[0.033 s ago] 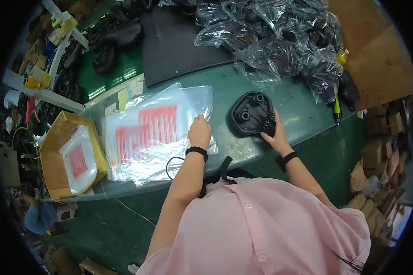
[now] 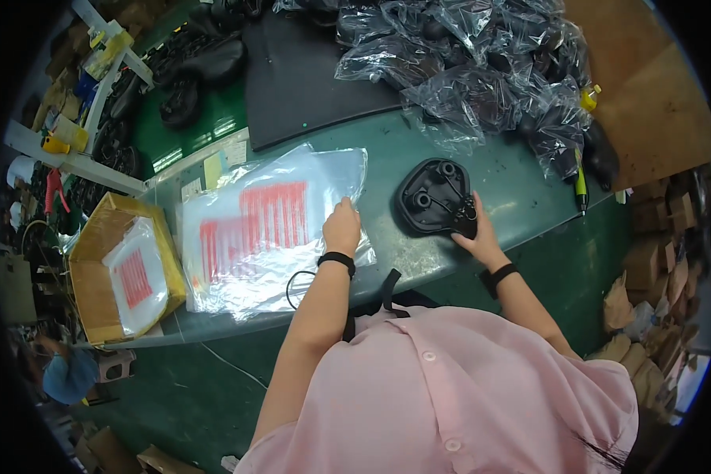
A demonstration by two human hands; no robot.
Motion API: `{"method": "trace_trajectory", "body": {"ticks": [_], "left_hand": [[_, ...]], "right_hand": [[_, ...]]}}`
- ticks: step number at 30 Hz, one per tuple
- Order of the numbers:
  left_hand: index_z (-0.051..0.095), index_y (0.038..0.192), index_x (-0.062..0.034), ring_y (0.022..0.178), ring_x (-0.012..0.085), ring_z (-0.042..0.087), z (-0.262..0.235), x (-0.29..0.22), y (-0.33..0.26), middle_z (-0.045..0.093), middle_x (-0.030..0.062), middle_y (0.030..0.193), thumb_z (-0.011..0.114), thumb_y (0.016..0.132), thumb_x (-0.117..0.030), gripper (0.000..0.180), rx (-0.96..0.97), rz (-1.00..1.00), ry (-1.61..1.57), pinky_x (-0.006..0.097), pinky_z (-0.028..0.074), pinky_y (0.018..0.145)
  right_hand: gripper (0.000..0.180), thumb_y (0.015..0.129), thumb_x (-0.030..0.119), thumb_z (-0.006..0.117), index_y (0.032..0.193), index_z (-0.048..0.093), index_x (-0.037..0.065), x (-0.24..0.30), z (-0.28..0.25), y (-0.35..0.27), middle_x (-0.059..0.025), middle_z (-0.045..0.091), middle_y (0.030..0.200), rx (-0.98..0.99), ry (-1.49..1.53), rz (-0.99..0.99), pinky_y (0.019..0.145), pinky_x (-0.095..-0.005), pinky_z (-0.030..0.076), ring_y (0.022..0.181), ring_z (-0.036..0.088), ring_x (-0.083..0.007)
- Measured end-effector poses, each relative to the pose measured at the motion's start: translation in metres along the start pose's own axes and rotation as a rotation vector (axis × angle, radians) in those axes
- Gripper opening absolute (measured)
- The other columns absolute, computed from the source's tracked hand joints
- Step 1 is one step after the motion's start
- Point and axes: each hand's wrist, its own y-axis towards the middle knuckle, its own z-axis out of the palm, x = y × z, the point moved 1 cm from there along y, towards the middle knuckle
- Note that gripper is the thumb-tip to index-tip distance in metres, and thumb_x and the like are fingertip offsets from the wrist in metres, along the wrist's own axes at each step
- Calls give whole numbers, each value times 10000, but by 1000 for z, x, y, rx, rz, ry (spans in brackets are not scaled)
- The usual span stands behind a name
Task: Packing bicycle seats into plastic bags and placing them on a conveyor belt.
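Observation:
My right hand [image 2: 479, 237] grips a black bicycle saddle [image 2: 420, 215] by its narrow end, thumb at the near side and fingers along the far edge. The saddle is upside down over the green table, showing two round spring bumpers and a metal clamp on its underside. To its left, my left hand [image 2: 342, 227] is closed, fingers bent together on the right edge of a clear plastic bag with red print. That bag lies on top of a flat stack of plastic bags [image 2: 213, 272]. The fingertips are partly hidden, and the bag's held edge is hard to make out.
A yellow bin [image 2: 95, 292] with more printed bags stands at the left. Plastic-wrapped saddles [image 2: 470, 95] are piled at the far right beside a brown board [image 2: 648, 95]. A dark mat [image 2: 308, 87] lies at the back; a yellow-green pen [image 2: 581, 186] is near the right edge.

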Motion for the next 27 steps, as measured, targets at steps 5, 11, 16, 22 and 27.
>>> {"method": "trace_trajectory", "body": {"ticks": [5, 11, 16, 22, 27], "left_hand": [[634, 726, 5, 696, 330, 604, -10, 28, 13, 643, 166, 705, 606, 832, -209, 240, 11, 31, -450, 395, 464, 614], [576, 654, -92, 636, 81, 507, -46, 34, 11, 553, -19, 674, 739, 769, -201, 227, 298, -342, -1009, 248, 409, 542], [571, 660, -61, 571, 84, 498, -66, 43, 7, 555, -1, 644, 641, 856, -215, 259, 129, -318, -1004, 249, 417, 511], [689, 782, -12, 577, 95, 537, -75, 45, -4, 619, 36, 650, 647, 804, -142, 138, 15, -105, -728, 253, 426, 552], [565, 772, -2, 624, 127, 585, -71, 42, -9, 608, 61, 695, 666, 763, -36, 107, 108, -125, -1068, 249, 462, 536]], "right_hand": [[958, 566, 199, 811, 1375, 319, 50, -38, -24, -16, -248, 544, 1172, 342, -259, 285, 936, -407, 423, 1075, 529, -400], [649, 655, 260, 809, 1166, 520, -18, -11, 4, -8, -115, 629, 1027, 525, 483, 677, 820, -366, 505, 933, 610, -222], [314, 834, 150, 647, 1084, 534, -2, 14, 7, 3, -110, 627, 902, 461, 1097, 995, 602, -362, 556, 723, 651, -255], [450, 798, 142, 696, 1185, 502, 18, 102, 47, 39, -67, 616, 1003, 399, 1066, 579, 773, -317, 502, 866, 609, -175], [506, 771, 93, 719, 1223, 494, 52, 151, 140, 78, -41, 596, 1072, 548, 1391, 554, 824, -296, 475, 913, 584, -144]]}}
